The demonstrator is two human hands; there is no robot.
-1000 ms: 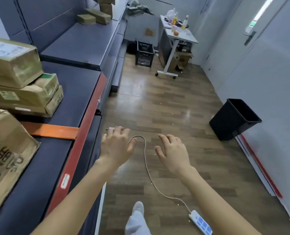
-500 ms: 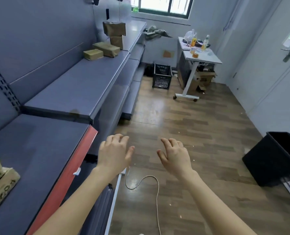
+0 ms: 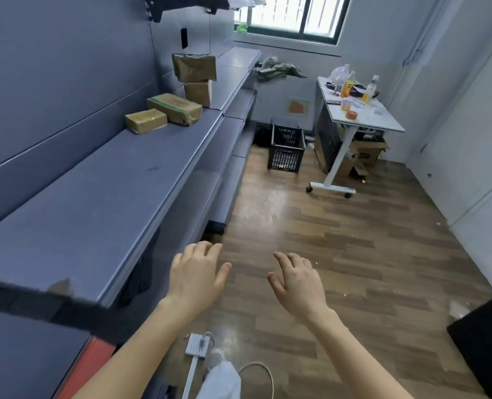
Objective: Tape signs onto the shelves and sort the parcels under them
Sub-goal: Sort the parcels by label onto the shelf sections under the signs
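Note:
Grey shelves (image 3: 100, 197) run along the left wall. Far down the upper shelf lie several brown taped parcels: a small flat one (image 3: 146, 120), a longer one with green tape (image 3: 174, 108), and a stack of two (image 3: 196, 77). My left hand (image 3: 196, 276) and my right hand (image 3: 296, 283) are held out in front of me above the wooden floor, palms down, fingers relaxed, holding nothing. No signs or tape are in my hands.
A white wheeled table (image 3: 360, 110) with bottles and a tape roll stands at the back right. A black crate (image 3: 286, 147) sits beside it. A black bin (image 3: 484, 335) is at the right edge. A power strip (image 3: 197, 344) and cable (image 3: 263, 372) lie on the floor.
My view has lifted and moved forward along the aisle. The near parcels on the lower left shelf have gone out of view; the far parcels and table are closer. Both hands stay empty.

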